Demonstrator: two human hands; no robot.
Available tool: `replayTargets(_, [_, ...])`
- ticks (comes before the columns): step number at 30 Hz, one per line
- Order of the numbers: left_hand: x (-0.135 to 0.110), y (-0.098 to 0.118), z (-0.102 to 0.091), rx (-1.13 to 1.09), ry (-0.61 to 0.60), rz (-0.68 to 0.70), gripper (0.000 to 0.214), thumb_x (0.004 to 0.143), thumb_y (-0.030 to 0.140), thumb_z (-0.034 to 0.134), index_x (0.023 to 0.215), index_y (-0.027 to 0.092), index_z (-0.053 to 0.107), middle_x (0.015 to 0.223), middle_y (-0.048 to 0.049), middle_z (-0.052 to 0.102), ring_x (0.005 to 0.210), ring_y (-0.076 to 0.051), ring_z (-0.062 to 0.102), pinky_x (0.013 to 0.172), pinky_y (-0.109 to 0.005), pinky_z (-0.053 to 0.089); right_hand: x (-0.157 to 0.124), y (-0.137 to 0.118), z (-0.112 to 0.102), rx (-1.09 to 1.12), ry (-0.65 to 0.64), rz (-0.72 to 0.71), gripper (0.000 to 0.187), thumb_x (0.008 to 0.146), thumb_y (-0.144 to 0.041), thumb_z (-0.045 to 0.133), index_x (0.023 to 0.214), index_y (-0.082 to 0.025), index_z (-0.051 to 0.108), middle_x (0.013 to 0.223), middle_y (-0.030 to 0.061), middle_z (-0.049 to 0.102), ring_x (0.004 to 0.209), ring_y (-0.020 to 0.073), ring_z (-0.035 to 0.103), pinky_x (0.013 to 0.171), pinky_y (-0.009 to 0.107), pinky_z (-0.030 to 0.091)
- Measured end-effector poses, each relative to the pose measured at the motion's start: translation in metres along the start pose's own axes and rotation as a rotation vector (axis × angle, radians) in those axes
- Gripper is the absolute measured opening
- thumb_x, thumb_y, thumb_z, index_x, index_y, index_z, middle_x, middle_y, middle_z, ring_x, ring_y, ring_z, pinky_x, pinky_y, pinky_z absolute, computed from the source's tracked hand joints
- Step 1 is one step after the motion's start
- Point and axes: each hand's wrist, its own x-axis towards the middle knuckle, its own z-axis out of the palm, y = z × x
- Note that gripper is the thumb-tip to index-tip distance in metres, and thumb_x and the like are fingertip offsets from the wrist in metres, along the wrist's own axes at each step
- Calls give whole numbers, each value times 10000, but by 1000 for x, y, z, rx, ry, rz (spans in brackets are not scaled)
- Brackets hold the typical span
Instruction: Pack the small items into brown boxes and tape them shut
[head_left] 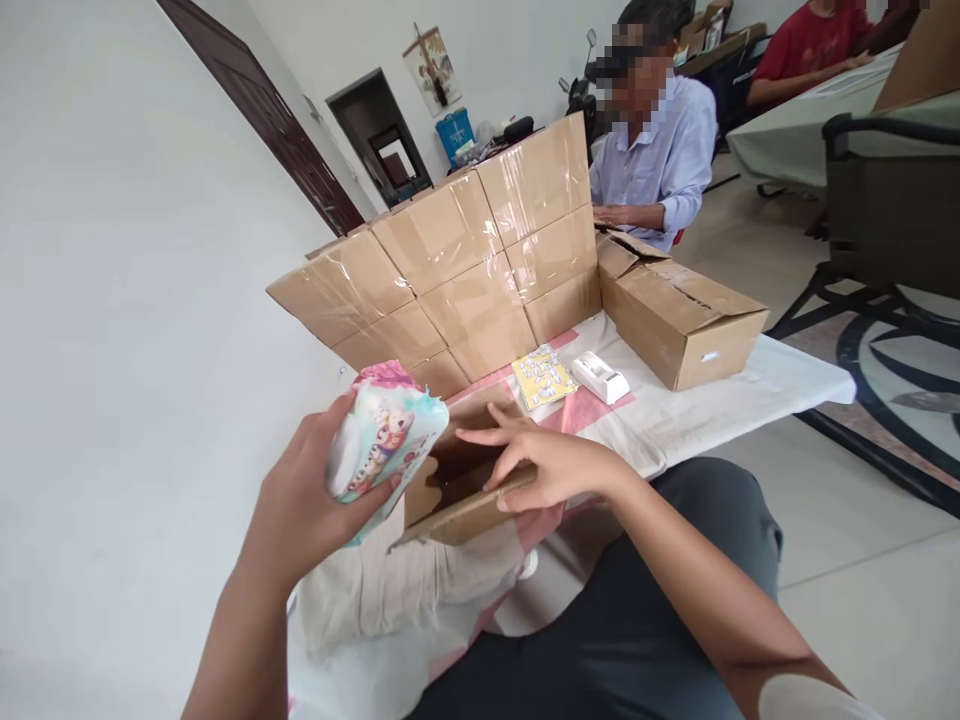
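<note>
A soft pack of wipes (394,440), pale teal with pink at its top end and cartoon figures on its side, is in the grip of my left hand (315,480). It is tilted and held just to the left of a small cardboard box (472,515) whose top is open. Over that box's right side reaches my right hand (544,465), its fingers spread and bent, the lower ones at the near rim. I see nothing held in it. The box's inside is dark, so its contents cannot be made out.
Taped cardboard panels (450,270) stand across the table behind the box. A yellow patterned card (544,378), a white plastic device (600,377) and a longer carton (682,310) are on the tablecloth (795,380). A person in a light blue shirt (660,140) sits beyond.
</note>
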Motion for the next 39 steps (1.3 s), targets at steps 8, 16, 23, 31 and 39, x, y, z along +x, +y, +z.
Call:
replayTargets(8, [19, 9, -2, -354, -602, 3, 905, 808, 540, 797, 1601, 391, 387, 1481, -28, 631, 1210, -331, 690, 918, -387, 607, 9, 11, 1, 160, -54, -149, 164, 872, -360, 780, 859, -201, 819, 1017, 60, 819, 1038, 229, 736, 1064, 385, 493])
replayTargets(16, [55, 5, 45, -331, -701, 156, 929, 791, 450, 806, 1610, 326, 388, 1589, -47, 534, 1366, -351, 574, 1095, -425, 509, 6, 24, -6, 246, -75, -84, 316, 819, -451, 824, 864, -139, 835, 821, 71, 788, 794, 174, 696, 745, 263, 502])
replayTargets(23, [50, 16, 78, -312, -651, 207, 1003, 768, 451, 812, 1640, 339, 328, 1635, -55, 474, 1433, -374, 514, 1154, -470, 466, -2, 27, -21, 274, -109, 30, 364, 828, -483, 812, 963, -148, 857, 902, 58, 831, 781, 183, 729, 693, 253, 509])
replayTargets(31, [34, 27, 102, -146, -746, 260, 809, 903, 414, 640, 1647, 359, 327, 1532, -93, 540, 1365, -351, 561, 1084, -444, 480, -8, 18, -30, 259, -175, 92, 388, 837, -500, 796, 1030, -170, 856, 944, 26, 829, 870, 206, 742, 804, 275, 547])
replayTargets(39, [32, 31, 126, -42, -815, 358, 747, 945, 350, 569, 1648, 366, 317, 1320, -89, 642, 1160, -325, 680, 880, -372, 533, -8, 19, -31, 235, -190, 109, 385, 859, -475, 779, 1052, -150, 852, 982, 69, 831, 899, 220, 756, 816, 277, 548])
